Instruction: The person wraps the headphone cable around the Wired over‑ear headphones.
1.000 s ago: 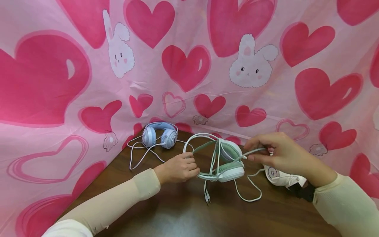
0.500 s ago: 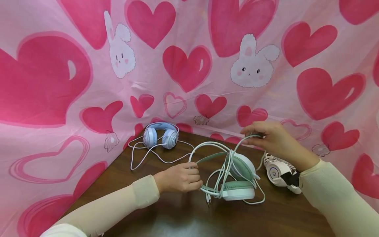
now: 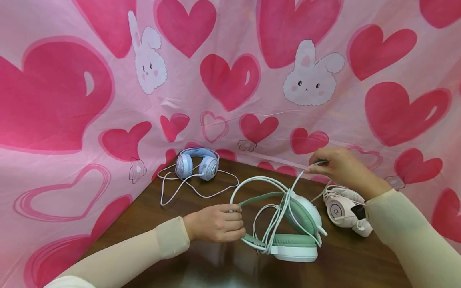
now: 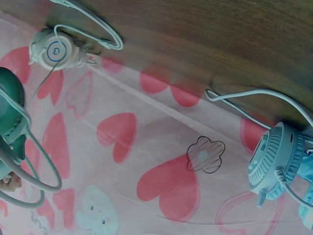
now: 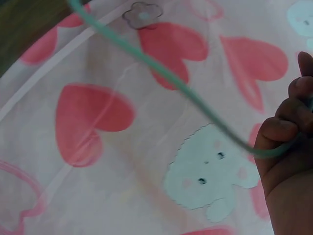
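Observation:
My left hand (image 3: pixel 217 224) grips the headband of white headphones (image 3: pixel 293 253) with green ear pads, held tilted with the ear cups toward the right. Their white cable (image 3: pixel 277 218) is looped several times round the headband and cups. At the upper right, my right hand (image 3: pixel 338 168) pinches a length of this cable, which rises from the headband to the fingers. The right wrist view shows the cable (image 5: pixel 181 85) running into the curled right hand (image 5: pixel 288 127). In the left wrist view, part of a green ear pad (image 4: pixel 10 105) shows at the left edge.
Light blue headphones (image 3: pixel 208 168) with a loosely spread cable stand at the back left of the brown table (image 3: pixel 151 224). Another white pair (image 3: pixel 340 210), its cable bundled round it, lies to the right below the right forearm. A pink heart-patterned cloth (image 3: pixel 252 92) hangs behind.
The green-padded headphones have swung down and to the right, appearing larger. My right hand has gone up, drawing the cable upward from the headband. The left hand keeps its grip.

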A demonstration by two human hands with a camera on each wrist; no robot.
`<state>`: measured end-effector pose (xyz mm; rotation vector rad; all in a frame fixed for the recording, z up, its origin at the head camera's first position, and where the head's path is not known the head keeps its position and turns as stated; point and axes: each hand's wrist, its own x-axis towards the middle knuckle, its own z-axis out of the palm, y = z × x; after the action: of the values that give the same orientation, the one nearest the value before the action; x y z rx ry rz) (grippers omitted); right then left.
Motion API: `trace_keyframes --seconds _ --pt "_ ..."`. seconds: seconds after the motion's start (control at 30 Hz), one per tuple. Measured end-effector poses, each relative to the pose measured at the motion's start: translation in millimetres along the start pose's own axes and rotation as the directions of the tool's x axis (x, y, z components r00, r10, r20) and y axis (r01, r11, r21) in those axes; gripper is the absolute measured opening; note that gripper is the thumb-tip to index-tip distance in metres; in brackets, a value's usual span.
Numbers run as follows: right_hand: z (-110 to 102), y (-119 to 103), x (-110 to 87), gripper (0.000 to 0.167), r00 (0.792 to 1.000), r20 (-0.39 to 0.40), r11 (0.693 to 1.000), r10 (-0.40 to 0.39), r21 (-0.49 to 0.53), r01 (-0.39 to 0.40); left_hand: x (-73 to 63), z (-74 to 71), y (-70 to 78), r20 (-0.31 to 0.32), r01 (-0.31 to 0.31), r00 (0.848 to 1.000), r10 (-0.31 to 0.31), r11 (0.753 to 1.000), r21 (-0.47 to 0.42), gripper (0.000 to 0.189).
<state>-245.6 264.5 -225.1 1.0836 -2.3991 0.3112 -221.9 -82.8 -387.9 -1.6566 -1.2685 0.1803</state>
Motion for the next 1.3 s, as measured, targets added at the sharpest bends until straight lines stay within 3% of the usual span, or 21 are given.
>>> trace_keyframes --seconds 0.2,0.43,0.67,0.83,1.07,1.3 --pt "10 16 -5.3 0.023 0.997 0.008 0.995 0.081 0.062 -0.081 2.8 -3.3 2.1 -0.039 -0.049 0.998 0.05 0.999 0.02 0.01" --pt "17 27 -8.8 0.019 0.993 0.004 0.99 0.116 0.083 -0.116 7.9 -10.5 -1.0 -0.062 -0.044 0.997 0.045 0.999 0.024 0.014" --pt "24 34 -10.4 0.02 0.994 -0.011 0.988 0.111 0.107 -0.109 24.3 -32.6 -12.5 -0.099 -0.055 0.994 0.056 0.998 0.022 0.019" --pt "35 40 -12.8 0.02 0.995 -0.014 0.983 0.101 0.154 -0.098 30.0 -38.8 -14.7 -0.115 -0.064 0.991 0.067 0.998 0.026 0.017" --pt "49 46 -21.6 0.016 0.985 -0.001 0.961 0.175 0.219 -0.17 29.1 -38.0 -12.8 -0.124 -0.043 0.991 0.049 0.998 0.047 0.016" --pt "62 51 -30.2 0.012 0.962 -0.052 0.922 0.269 0.302 -0.241 17.7 -18.5 -3.2 -0.15 0.009 0.989 0.003 0.997 0.08 0.007"
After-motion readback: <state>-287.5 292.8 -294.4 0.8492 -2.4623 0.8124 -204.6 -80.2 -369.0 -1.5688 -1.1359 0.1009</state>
